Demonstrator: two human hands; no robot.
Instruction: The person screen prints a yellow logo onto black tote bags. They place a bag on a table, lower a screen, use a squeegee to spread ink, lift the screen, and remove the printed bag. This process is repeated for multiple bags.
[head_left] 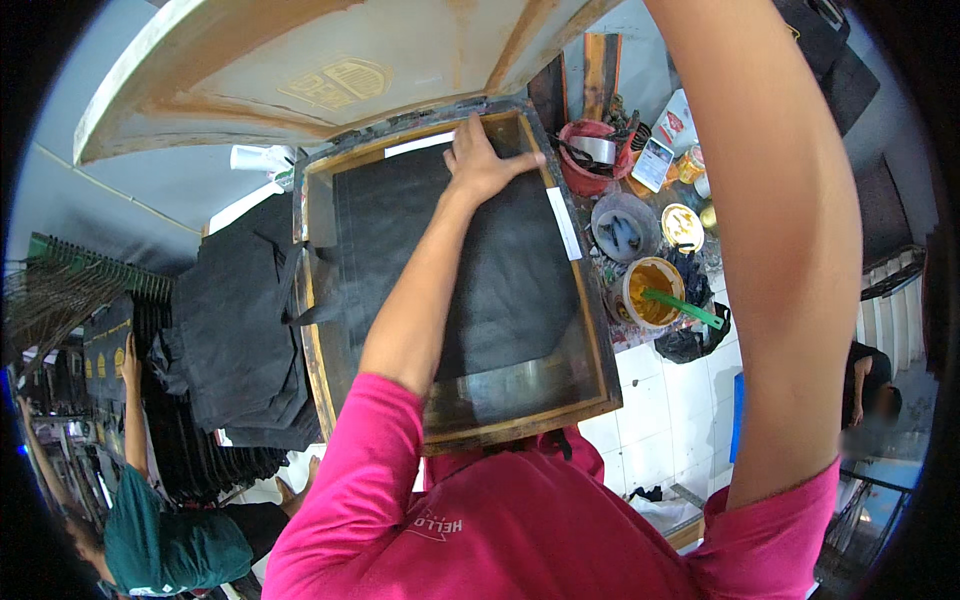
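My left hand (485, 165) is spread flat, fingers apart, over the top edge of a black fabric bag (450, 260). The bag lies on a shallow wooden-edged board (612, 385), its strap sticking out at the left. White paper strips lie along the board's top and right side. Above my hand, a screen-printing frame (400, 50) is tilted up, with a yellowish emblem and brown-stained edges. My right arm reaches up past the picture's top edge beside that screen; the hand itself is out of sight, so its hold is hidden.
Stacked black bags (235, 320) lie left of the board. On the right are a tub of yellow ink (634, 282) with a green-handled tool (690, 308), a grey bowl (622, 225) and a red bucket (583, 180). A person in green (165, 535) works at lower left; another stands far right.
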